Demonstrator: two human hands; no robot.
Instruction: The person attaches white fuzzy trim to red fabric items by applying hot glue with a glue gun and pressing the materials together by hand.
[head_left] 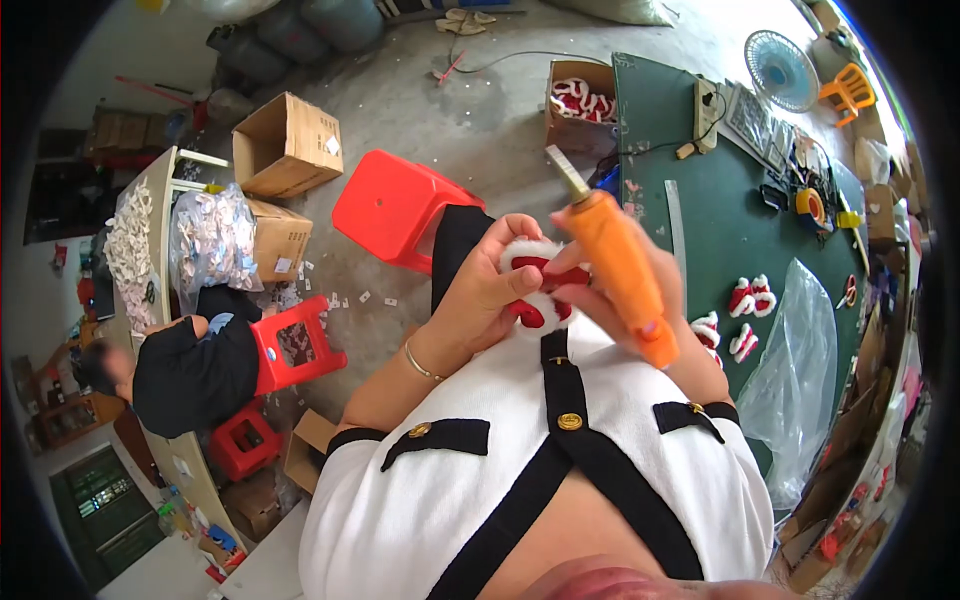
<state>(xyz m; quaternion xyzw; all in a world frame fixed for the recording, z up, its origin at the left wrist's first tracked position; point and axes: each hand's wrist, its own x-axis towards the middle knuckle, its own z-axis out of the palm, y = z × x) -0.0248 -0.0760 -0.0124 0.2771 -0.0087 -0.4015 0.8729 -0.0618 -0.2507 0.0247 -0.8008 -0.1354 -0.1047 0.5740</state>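
A red-and-white piece [535, 312] with fluffy trim is held up in front of the chest, between the person's 2 hands and clear of the green surface [655, 140]. The left hand [488, 285] has a narrow grip, its thumb and fingers bent around the piece's left side. The right hand [660, 275] has a fuller grip: an orange tool [622, 270] lies across it, pale tip pointing forward and away from the body, while its fingertips also meet the piece. The tool's outline is slightly blurred, so its exact kind is hard to tell.

To handle this well, I would let the left hand do the steadying, pinching the red cloth by its edge so the white trim stays uncrushed and out of the fold. The right fingertips should press lightly, since that hand carries the tool as well. With 2 jobs in 1 hand, the tip is best kept pointing away from the left fingers, and the wrist turned slowly if it has to swing round.

On the surface, similar pieces [741, 298] lie near a clear plastic sheet [795, 370] and scissors [849, 290]; working above the lap avoids snagging any of them.
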